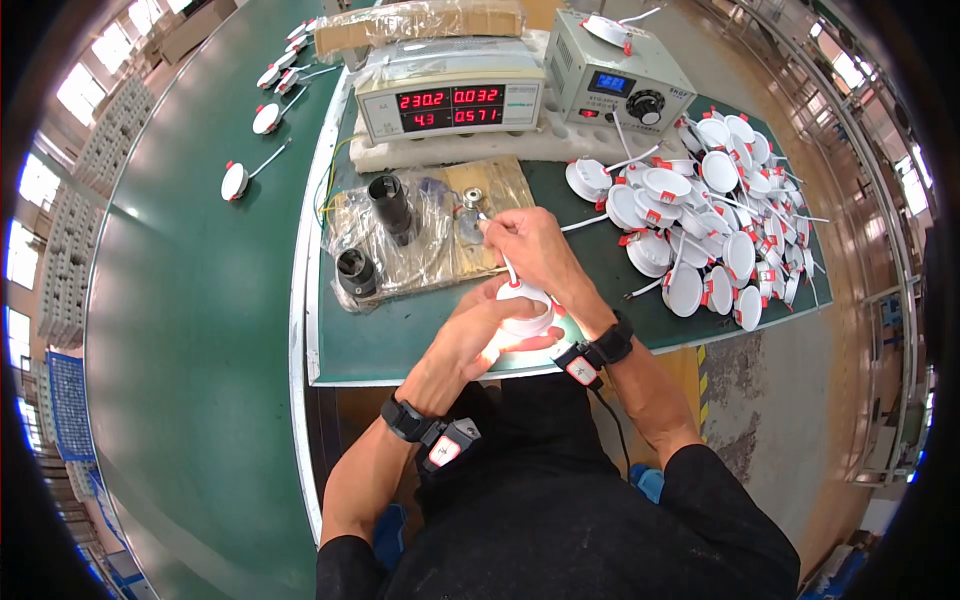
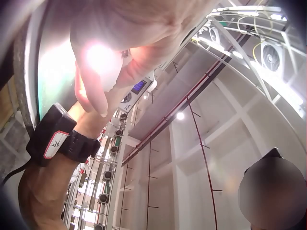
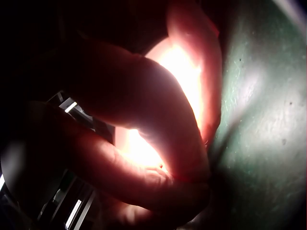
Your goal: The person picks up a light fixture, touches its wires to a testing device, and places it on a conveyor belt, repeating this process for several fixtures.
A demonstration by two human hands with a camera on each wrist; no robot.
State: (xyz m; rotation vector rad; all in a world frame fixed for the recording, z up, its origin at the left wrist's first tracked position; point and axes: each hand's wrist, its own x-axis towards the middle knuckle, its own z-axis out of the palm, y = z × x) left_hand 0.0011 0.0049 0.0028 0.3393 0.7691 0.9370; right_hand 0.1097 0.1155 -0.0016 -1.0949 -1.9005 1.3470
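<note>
My left hand [image 1: 478, 328] grips a round white lamp [image 1: 526, 308], thumb on its back and fingers around its underside; bright light shines below it. In the left wrist view the lamp glows behind the fingers of my left hand [image 2: 132, 28]. Fingers [image 3: 168, 105] curl across the glowing lamp [image 3: 180, 67] in the right wrist view. From the lamp a white cable [image 1: 510, 268] runs up to my right hand [image 1: 537, 250], which pinches it beside a small metal-topped fixture [image 1: 472, 198]. The cable's end is hidden by the fingertips.
Two black cylinders [image 1: 391, 208] [image 1: 356, 272] stand on the plastic-wrapped board [image 1: 500, 180]. Behind are a meter with red digits [image 1: 450, 105] and a grey box with a dial [image 1: 620, 85]. Many white lamps [image 1: 720, 172] are heaped at right; several more [image 1: 235, 181] lie on the left green surface.
</note>
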